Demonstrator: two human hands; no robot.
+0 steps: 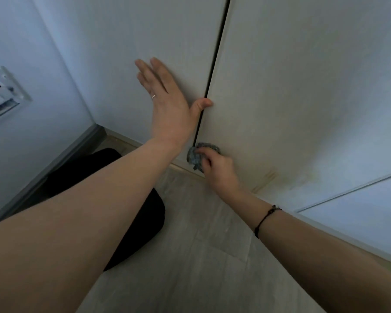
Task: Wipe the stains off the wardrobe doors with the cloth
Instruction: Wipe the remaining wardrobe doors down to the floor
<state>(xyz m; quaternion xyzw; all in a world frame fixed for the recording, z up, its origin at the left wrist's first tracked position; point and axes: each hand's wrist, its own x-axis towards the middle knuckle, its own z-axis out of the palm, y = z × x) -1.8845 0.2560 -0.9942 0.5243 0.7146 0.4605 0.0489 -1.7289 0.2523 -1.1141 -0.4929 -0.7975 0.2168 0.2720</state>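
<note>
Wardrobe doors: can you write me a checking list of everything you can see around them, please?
Surface: pale wardrobe doors, dark gap between them; yellowish stain low on the right door.
Job's things: grey-blue cloth bunched against the right door's bottom corner.
Clutter: black object on the floor.
Grips: left hand flat on the left door, thumb across the gap; right hand grips the cloth.
Cables: nothing seen.
Surroundings: wall panel on the left wall.
</note>
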